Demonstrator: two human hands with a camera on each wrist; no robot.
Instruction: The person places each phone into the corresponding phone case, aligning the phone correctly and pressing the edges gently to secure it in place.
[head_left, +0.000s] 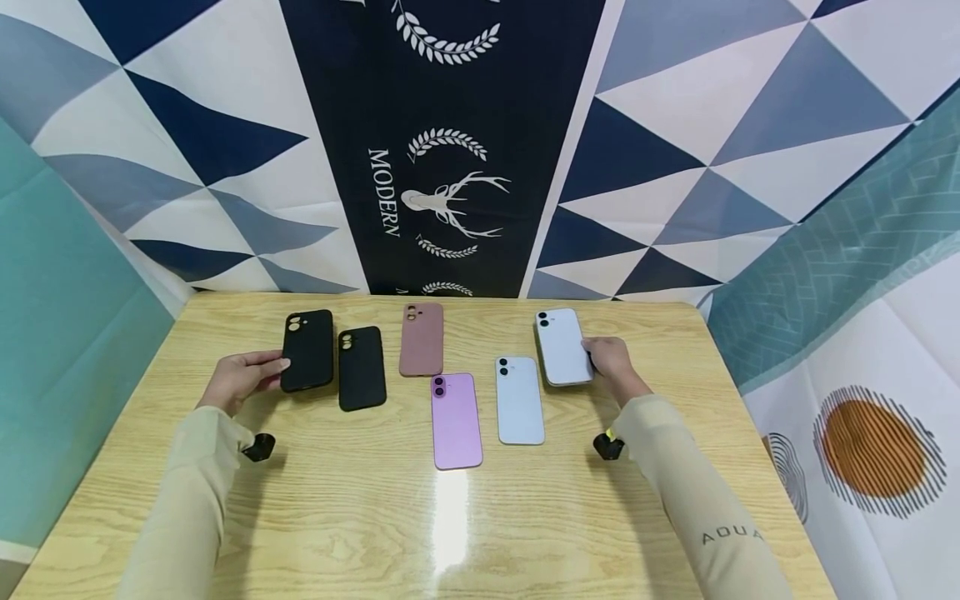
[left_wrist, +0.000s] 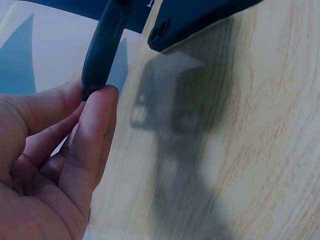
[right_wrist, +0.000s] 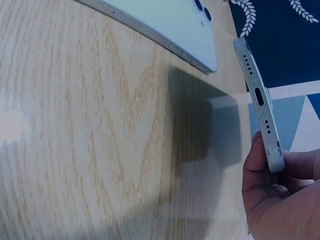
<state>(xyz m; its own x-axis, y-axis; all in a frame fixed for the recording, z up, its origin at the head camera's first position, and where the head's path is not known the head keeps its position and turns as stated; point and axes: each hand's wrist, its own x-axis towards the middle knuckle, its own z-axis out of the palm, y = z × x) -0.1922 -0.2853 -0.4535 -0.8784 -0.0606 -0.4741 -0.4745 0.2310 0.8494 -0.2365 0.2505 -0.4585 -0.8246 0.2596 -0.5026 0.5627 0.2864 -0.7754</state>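
Left grip [head_left: 242,380] has a black case [head_left: 308,354] pinched by its outer edge, thumb against fingers; right grip [head_left: 611,363] has a white phone [head_left: 565,348] the same way. Both look raised off the worktop [head_left: 345,508], probably edge-held so nothing covers the backs. Case is matte with round camera holes; phone's pale, two lenses, port at the bottom. Second case [head_left: 362,371] lies just inward of the left grip, second phone [head_left: 521,404] inward of the right.

The worktop [head_left: 345,517] had a grained wood finish, glossy toward its near edge. Toward its far left corner, the outer black case [head_left: 309,354] and inner black case [head_left: 362,371] looked like matt plastic, as did the pink case [head_left: 422,342] by the far edge. The lilac phone [head_left: 456,425], inner white phone [head_left: 520,404] and outer white phone [head_left: 565,348] looked smooth, the last one metal-rimmed. Creased cloth [head_left: 255,208] hung beyond the far edge
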